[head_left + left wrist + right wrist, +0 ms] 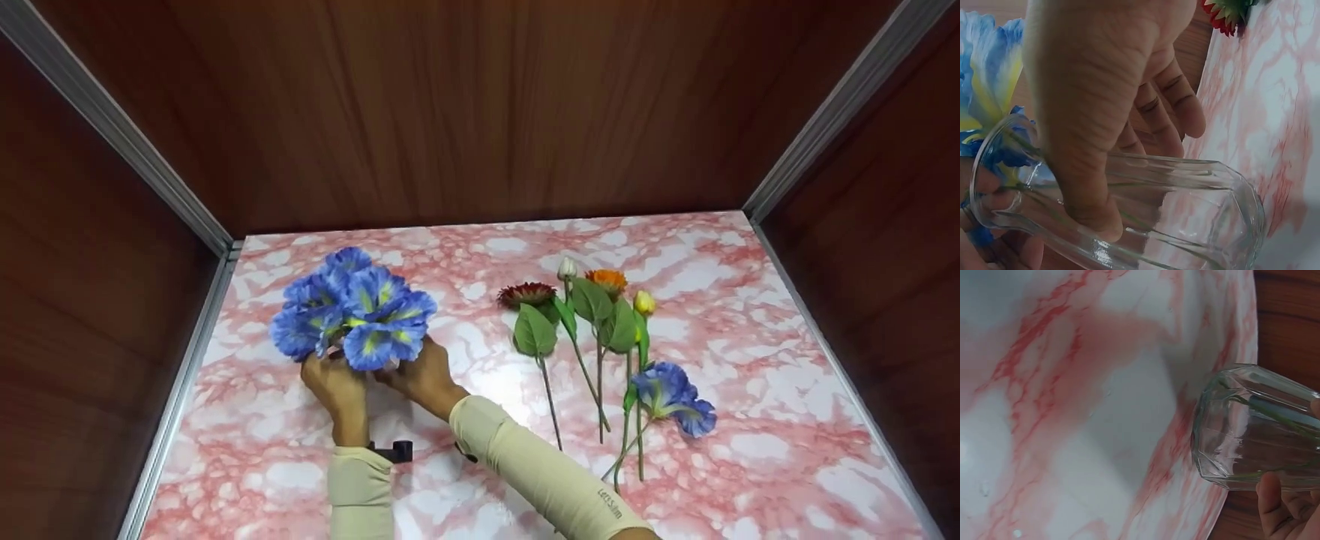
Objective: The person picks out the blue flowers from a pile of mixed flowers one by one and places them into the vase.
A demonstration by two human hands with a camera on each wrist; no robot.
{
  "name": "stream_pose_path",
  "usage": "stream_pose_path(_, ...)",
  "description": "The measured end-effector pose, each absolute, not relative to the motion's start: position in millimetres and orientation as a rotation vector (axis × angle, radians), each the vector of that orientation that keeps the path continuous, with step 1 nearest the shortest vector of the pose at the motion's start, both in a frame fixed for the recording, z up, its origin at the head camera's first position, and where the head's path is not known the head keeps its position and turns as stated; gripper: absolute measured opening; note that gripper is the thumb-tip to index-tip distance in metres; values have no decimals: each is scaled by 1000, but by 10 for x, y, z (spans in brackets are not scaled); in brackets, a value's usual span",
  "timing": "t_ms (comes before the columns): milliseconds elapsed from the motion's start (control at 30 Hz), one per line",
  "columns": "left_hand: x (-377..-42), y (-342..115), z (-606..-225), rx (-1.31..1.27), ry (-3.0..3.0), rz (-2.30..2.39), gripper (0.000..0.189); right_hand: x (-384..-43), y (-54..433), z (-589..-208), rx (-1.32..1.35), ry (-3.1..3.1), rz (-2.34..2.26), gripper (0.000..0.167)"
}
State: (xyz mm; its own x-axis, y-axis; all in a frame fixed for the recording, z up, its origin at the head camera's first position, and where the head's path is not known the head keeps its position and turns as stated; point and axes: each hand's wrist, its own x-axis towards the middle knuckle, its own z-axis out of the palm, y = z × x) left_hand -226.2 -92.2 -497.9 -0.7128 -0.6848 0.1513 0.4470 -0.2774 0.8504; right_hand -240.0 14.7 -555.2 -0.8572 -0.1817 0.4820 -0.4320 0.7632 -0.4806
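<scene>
A clear glass vase [1185, 208] holds several blue irises [352, 300] with yellow throats; their green stems [1275, 413] run down inside it. My right hand [424, 375] grips the vase from the right, thumb across the near side and fingers behind. The vase base [1202, 433] is close over the tabletop. My left hand [334, 386] is just under the blooms, its curled fingers [1019, 253] at the rim around the iris stems. From above, the blooms hide the vase and most of the fingertips.
To the right on the pink-marbled table [780, 337] lie a dark red flower [527, 294], a white tulip [568, 268], an orange flower [606, 281], a yellow tulip [644, 302] and a blue iris [675, 397]. Brown wood panels [480, 112] enclose the back and sides.
</scene>
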Motion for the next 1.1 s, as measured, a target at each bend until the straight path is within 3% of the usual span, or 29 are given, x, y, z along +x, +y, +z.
stream_pose_path(233, -2136, -875, -4781, 266, -1786, -1467, 13, -2419, 151, -5539, 392, -2606, 860, 62)
stream_pose_path(433, -2236, -914, -4991, 229, -1733, -1566, 19, -2418, 144, -5570, 316, -2636, 933, 70)
stream_pose_path(700, -2297, -941, -5130, 371, -1850, -1474, 22, -2410, 109, -5659, 267, -2681, 943, 78)
stream_pose_path(1100, -2277, -924, -5206, 272, -1936, -1247, 18, -2416, 123, -5886, 191, -2869, 954, 77)
